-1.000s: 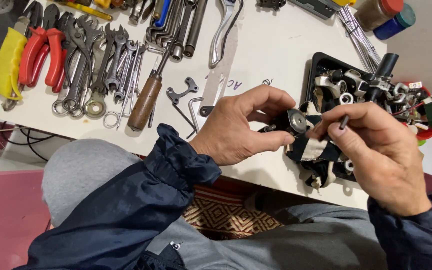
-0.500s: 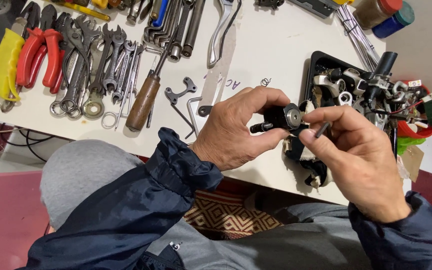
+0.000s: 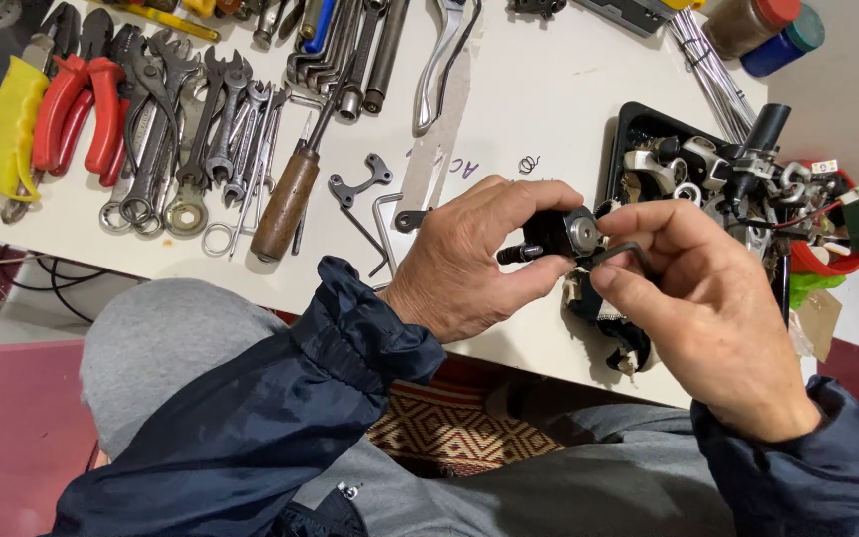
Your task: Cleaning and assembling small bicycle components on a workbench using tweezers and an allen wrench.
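Black part [image 3: 549,237] pinched in left hand [image 3: 469,264]; right hand [image 3: 708,298] fingers grip hex key [image 3: 620,251]

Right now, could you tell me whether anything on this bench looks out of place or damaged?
Nothing looks damaged. The left hand holds a small black part; the right hand works a hex key at it. The black tray is heaped untidily with parts.

Can't really make out the small black part [image 3: 547,237], the left hand [image 3: 474,261] wraps most of it. The hex key [image 3: 620,251] mostly disappears under the right hand [image 3: 708,298] fingers. Pliers [image 3: 72,104] and jars [image 3: 763,25] get cropped at the top edge, and the black tray [image 3: 628,134] is just a jumble.
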